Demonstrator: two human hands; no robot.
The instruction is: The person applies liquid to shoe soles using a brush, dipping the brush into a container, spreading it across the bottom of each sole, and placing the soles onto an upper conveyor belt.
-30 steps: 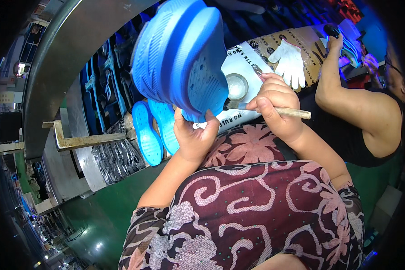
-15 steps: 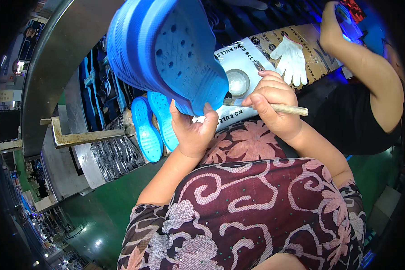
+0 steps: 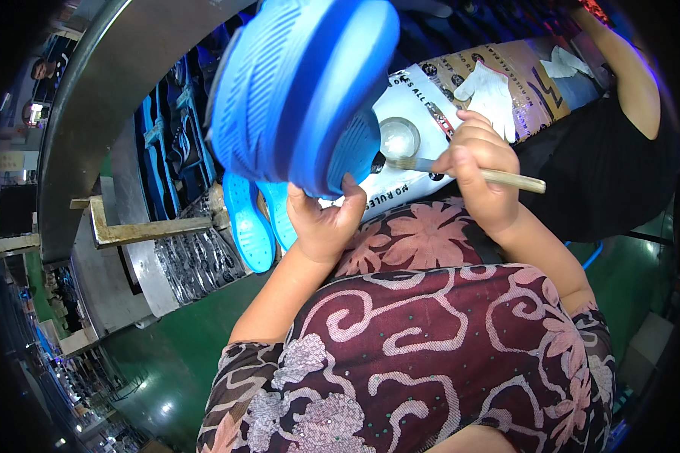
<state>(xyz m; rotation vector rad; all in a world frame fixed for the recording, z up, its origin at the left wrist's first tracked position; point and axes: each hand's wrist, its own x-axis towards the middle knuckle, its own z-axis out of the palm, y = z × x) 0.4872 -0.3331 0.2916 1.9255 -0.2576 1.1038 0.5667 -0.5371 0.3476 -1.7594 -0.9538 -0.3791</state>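
Observation:
A thick-soled blue clog (image 3: 302,98) is held up in my left hand (image 3: 321,223), with thumb and fingers closed on its lower end. Its ribbed outer side faces me; part of the inside shows at the right. A small black piece (image 3: 378,161) sits at the clog's edge. My right hand (image 3: 482,174) grips a flat brush by its pale wooden handle (image 3: 517,181). The bristles point left, close to the black piece; whether they touch it I cannot tell. Just behind the brush stands a round clear dish (image 3: 398,138) on a white printed sheet (image 3: 423,94).
Two blue insole-shaped pieces (image 3: 249,230) lie left of my left hand. A white glove (image 3: 489,94) rests on brown printed cardboard (image 3: 533,72). Another person's arm (image 3: 631,72) reaches in at the far right. A curved metal frame (image 3: 72,136) rises at the left.
The clog has turned, so its outer side now shows instead of its holed inside. My right hand and the brush have shifted slightly right. The other person's arm has moved up and right.

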